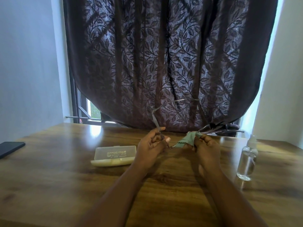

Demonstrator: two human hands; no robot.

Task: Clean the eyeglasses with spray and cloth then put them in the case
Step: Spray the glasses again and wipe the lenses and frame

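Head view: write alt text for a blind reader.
Over a wooden table, the left hand holds eyeglasses while the right hand rubs them with a green cloth. A closed case lies left, a spray bottle stands right.

case (115, 151) lid — printed lines, upside down — too small to read | no other text

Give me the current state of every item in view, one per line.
Thin metal-framed eyeglasses: held up above the table, temples unfolded.
Green cleaning cloth: bunched around one temple.
Translucent plastic glasses case: shut, flat on the wooden table.
Clear spray bottle: upright, untouched.
Left hand: grips a temple.
Right hand: pinches the cloth.
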